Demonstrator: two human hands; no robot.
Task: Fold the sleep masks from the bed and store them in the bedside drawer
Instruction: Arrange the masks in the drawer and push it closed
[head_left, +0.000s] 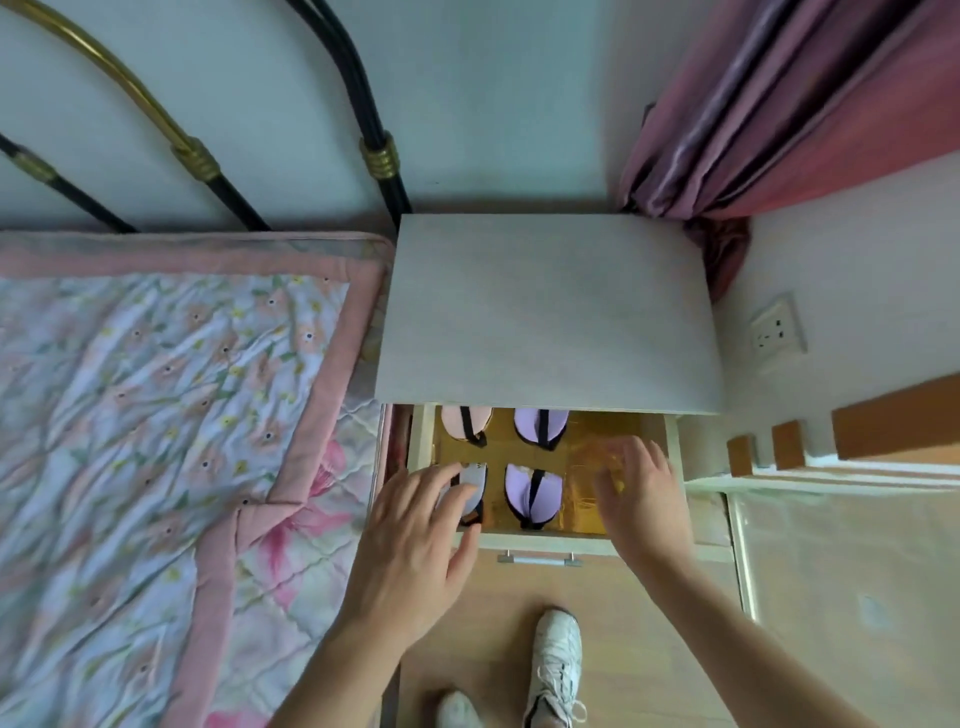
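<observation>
The bedside drawer (540, 543) stands pulled out under the grey nightstand top, its floor yellow-brown. Several folded sleep masks lie inside: a pink one (465, 422) back left, a purple one (540, 423) back middle, another purple one (530, 493) front middle, and a pale grey one (474, 488) front left. My left hand (415, 540) reaches over the drawer's front left corner, its straight fingers resting on the grey mask. Over the bare right part of the drawer hovers my right hand (641, 499), blurred, fingers spread, holding nothing.
The bed with a floral quilt (156, 415) lies on the left, tight against the nightstand (545, 312). A pink curtain (753, 130) hangs at the back right, with a wall socket (776, 327) below it. My white shoes (556, 665) stand on the wooden floor before the drawer.
</observation>
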